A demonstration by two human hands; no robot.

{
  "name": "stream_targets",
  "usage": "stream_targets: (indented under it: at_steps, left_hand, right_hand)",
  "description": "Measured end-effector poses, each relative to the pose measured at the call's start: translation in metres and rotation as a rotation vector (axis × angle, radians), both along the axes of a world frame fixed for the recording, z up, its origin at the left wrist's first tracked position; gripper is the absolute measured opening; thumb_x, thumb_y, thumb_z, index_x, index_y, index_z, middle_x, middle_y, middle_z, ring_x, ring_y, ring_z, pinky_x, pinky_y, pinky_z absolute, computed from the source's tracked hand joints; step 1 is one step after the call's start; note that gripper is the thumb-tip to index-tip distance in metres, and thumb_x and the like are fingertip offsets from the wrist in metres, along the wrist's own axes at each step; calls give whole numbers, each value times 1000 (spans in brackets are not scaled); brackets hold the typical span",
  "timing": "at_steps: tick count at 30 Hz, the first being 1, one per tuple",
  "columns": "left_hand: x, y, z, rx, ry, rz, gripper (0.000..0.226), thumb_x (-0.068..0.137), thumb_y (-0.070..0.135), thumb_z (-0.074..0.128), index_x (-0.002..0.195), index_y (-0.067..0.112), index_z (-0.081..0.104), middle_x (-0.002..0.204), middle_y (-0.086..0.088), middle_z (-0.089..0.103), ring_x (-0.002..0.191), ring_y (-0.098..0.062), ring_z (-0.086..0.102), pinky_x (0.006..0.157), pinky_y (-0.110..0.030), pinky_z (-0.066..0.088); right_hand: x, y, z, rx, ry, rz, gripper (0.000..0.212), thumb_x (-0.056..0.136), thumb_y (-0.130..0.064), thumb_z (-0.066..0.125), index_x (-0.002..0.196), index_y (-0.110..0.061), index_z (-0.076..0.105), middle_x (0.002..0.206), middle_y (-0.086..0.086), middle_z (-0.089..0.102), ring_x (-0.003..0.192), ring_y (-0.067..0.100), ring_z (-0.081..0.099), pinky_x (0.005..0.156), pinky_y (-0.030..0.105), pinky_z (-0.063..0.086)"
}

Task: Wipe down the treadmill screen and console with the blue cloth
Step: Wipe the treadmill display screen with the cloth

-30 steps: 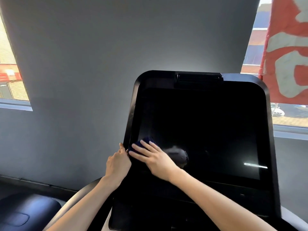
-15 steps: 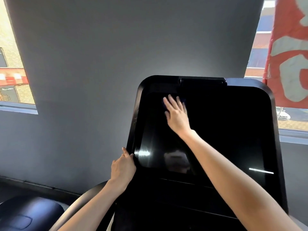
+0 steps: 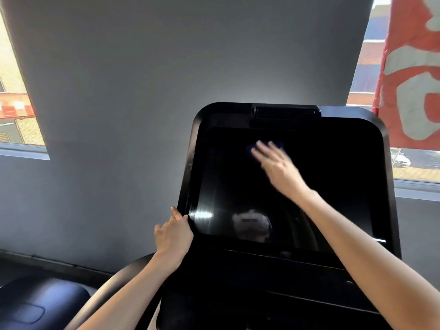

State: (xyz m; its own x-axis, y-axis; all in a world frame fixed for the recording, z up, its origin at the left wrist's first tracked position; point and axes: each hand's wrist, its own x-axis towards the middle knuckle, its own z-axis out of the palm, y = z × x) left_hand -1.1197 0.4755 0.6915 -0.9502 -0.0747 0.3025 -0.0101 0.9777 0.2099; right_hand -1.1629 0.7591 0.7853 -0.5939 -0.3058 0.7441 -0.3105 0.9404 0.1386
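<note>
Blue cloth (image 3: 252, 148) is sitting under your right hand (image 3: 278, 167), high on the treadmill screen (image 3: 333, 191). It is now further right than half a second ago, when it was near the upper left corner. Your right hand is blurring with motion, fingers straight and spread, pressing the cloth flat on the glass. Only soft dark-blue edges are peeking out past the fingertips. Your left hand (image 3: 172, 234) is staying put, gripping the left edge of the console (image 3: 262, 282), thumb on the front bezel, other fingers wrapping the rim. Screen is showing as a glossy black rounded rectangle, reflecting a pale headset shape low down. Console is looking like matte black plastic with rounded corners. Grey matte wall (image 3: 166, 55) is standing behind, and a red-and-white fabric banner (image 3: 414, 79) is hanging by the right window.
</note>
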Motion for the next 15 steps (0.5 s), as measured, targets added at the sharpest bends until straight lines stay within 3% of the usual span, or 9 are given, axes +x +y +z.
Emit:
stream_targets:
  at_steps: [3,6,9,11,13,15]
  left_hand:
    - [-1,2,-1,-11,20,23,52,103,27,18,148,0,18,123,-6,63,107,-23,62,97,-36,38]
    - [-2,3,-5,-23,53,11,52,103,27,17,148,-1,18,124,-6,62,106,-23,62,95,-35,39]
    - [-2,1,-6,-16,60,1,53,103,27,17,147,-1,18,123,-7,63,103,-22,63,93,-34,40]
    - [-2,0,-6,-20,64,-7,53,103,27,17,147,-2,18,122,-7,64,103,-23,63,93,-33,40]
    - [-1,0,-5,-27,66,-7,53,103,27,17,147,-2,17,121,-7,64,102,-23,64,93,-33,41]
    - [0,0,-5,-36,67,-5,53,103,27,17,147,-2,18,119,-7,65,102,-23,64,92,-33,42]
  right_hand:
    - [-2,-6,14,-220,7,-114,52,89,0,50,139,-15,44,147,8,39,138,36,29,108,58,29]
    - [32,-30,-51,79,-14,83,60,78,-6,51,136,-22,47,143,3,46,135,31,35,109,52,31]
    - [94,-30,-116,402,-188,290,62,86,-16,49,143,-33,32,152,-11,29,144,18,18,116,38,19]
    - [114,-13,-123,563,-239,328,62,90,-20,51,145,-33,29,154,-13,24,144,15,15,117,36,20]
    - [105,12,-103,585,-202,317,55,92,-23,50,144,-32,34,152,-11,28,143,15,20,116,35,24]
    - [78,41,-72,429,-138,213,45,96,-22,40,140,-27,42,149,-5,36,141,19,28,115,35,22]
